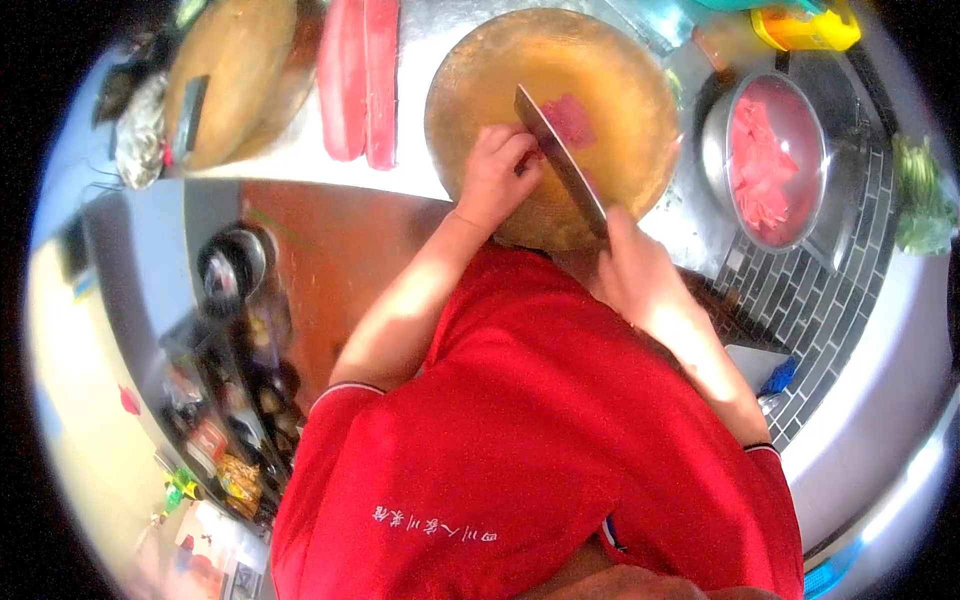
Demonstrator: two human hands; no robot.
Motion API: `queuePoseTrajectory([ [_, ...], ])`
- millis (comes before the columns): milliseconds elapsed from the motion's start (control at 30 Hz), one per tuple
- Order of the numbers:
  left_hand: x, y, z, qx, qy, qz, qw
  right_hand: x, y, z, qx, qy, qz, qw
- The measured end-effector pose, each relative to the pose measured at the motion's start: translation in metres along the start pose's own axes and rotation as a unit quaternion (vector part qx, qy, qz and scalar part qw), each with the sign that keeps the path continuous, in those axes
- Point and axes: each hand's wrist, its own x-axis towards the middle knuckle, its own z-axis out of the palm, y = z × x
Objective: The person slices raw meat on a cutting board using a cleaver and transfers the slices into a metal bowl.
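My right hand [637, 262] grips the handle of a cleaver [562, 157], its blade slanting up and left across a round wooden chopping board [460, 90]. Beside the blade, on its left, is my left hand [498, 172], fingers curled in close to the steel. Whatever lies beneath those fingers is hidden. Thin pieces of red meat [569, 120] rest on the board just right of the blade. Left of the board, two long pink-red strips of meat [343, 80] lie side by side on the metal counter [415, 165].
At the right stands a steel bowl [712, 140] holding sliced meat [760, 165]. A yellow container [808, 28] is behind it, and bagged green vegetables [922, 190] are at far right. Another round board [228, 75] with a dark-bladed knife [191, 118] is on the left.
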Motion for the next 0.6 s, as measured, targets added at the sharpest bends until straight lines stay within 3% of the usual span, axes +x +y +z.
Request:
queuePoseTrajectory([
  [133,0.001,0.001,0.001,-0.013,0.022,0.015,1.0,0.063,0.018,0.037,0.0,0.092,-0.092,0.991],
  [233,0.003,0.005,-0.004,-0.009,0.025,0.029,0.999,0.064,0.025,0.036,0.008,0.069,-0.062,0.996],
  [333,0.001,0.004,-0.007,-0.01,0.009,0.018,1.0,0.037,0.033,0.04,-0.003,0.073,-0.096,0.993],
  [467,-0.004,0.004,-0.008,-0.003,-0.006,0.002,1.0,-0.004,0.032,0.016,0.001,-0.023,0.038,0.999],
  [600,-0.002,0.003,-0.004,0.007,0.01,0.019,1.0,-0.011,0.002,0.003,0.003,0.002,0.015,1.0],
])
